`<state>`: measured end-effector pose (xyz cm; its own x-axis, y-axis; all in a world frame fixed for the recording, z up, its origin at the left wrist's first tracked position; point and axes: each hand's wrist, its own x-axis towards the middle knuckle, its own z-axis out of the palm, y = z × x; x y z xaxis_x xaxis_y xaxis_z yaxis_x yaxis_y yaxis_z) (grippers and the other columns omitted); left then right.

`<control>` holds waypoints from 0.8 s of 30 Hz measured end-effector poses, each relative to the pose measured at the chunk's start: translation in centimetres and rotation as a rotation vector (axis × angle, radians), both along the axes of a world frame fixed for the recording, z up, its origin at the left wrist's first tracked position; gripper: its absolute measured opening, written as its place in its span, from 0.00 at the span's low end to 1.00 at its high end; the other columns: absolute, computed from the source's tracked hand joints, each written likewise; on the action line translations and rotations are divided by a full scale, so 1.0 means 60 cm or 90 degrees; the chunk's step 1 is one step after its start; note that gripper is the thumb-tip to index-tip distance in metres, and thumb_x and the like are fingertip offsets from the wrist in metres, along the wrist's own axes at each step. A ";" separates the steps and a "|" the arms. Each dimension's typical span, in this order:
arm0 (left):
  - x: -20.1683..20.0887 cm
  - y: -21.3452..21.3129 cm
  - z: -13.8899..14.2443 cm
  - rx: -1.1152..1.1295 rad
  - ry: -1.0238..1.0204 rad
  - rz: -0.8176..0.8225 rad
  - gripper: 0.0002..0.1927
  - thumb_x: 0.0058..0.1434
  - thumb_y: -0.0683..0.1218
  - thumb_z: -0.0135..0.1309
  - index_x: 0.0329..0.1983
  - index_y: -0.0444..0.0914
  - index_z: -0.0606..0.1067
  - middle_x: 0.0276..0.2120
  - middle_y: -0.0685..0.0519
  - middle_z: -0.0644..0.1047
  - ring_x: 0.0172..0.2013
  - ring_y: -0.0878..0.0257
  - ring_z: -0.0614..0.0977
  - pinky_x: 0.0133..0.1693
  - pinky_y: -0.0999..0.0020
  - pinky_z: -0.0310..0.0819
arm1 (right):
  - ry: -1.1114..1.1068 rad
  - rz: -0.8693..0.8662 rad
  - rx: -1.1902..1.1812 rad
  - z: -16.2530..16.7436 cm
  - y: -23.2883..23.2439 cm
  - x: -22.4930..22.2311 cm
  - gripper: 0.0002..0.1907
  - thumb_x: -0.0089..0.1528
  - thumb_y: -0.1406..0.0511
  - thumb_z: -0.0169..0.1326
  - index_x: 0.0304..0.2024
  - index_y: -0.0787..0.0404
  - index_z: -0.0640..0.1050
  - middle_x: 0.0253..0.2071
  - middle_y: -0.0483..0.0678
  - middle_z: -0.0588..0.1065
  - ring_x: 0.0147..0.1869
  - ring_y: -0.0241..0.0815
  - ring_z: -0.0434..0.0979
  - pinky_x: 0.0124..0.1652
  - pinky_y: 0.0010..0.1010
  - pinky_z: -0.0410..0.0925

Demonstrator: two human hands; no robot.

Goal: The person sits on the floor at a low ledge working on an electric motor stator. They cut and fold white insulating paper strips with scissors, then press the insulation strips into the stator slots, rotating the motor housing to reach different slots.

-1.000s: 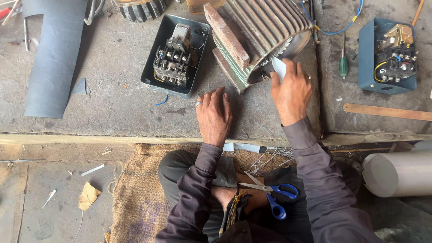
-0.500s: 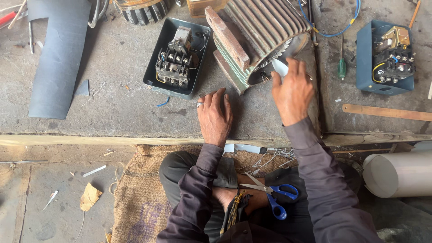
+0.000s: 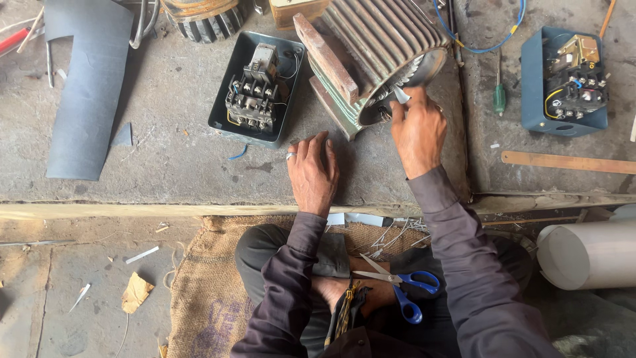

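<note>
While the left hand (image 3: 313, 171) stays flat, the right hand (image 3: 416, 130) still pinches the white strip (image 3: 401, 95) at the motor housing (image 3: 371, 53).

— How is the bench laid out?
— A ribbed motor housing (image 3: 371, 59) is set at the far centre, with an open switch box (image 3: 255, 89) just to its left. A second open box (image 3: 563, 79) is placed far right, a screwdriver (image 3: 499, 93) between it and the housing.
— And nearer?
— Scissors (image 3: 401, 288) are laid on the lap, below both hands.
</note>
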<state>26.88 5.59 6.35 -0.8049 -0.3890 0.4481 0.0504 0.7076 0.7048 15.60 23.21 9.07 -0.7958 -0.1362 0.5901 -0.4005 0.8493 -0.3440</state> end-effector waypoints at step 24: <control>-0.002 0.004 0.002 -0.020 -0.001 0.004 0.11 0.69 0.45 0.53 0.52 0.37 0.78 0.46 0.48 0.79 0.48 0.49 0.76 0.51 0.55 0.67 | -0.027 0.058 0.052 -0.052 0.033 0.056 0.28 0.72 0.56 0.56 0.71 0.61 0.71 0.66 0.55 0.65 0.64 0.58 0.62 0.61 0.49 0.59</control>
